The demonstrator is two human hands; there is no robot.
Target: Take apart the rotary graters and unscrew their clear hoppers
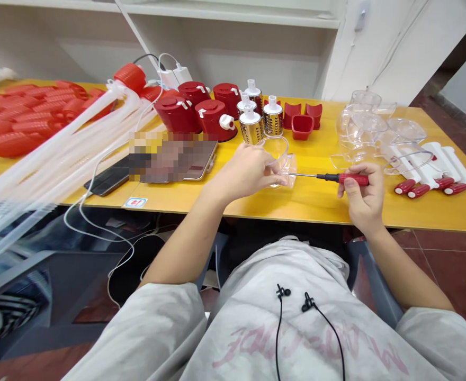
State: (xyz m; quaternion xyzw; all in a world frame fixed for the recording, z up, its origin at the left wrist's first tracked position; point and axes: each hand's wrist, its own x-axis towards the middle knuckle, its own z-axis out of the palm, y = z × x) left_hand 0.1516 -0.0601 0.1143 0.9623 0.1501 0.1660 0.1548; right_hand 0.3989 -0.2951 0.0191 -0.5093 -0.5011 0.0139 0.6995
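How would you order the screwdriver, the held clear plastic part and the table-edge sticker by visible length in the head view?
1. Red-handled screwdriver
2. Clear plastic part, partly hidden by the left hand
3. Sticker

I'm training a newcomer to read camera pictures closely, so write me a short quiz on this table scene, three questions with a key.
1. Which tool does the right hand hold, and what is it pointed at?
2. True or false: seen from the camera, the metal drums stand to the left of the red housings.
3. Choose one. Apart from their red ends, the handles at the right of the table are: A. black; B. blue; C. white.

Key
1. A screwdriver, pointed at the clear part in the left hand.
2. False: the drums stand to the right of the housings.
3. C.
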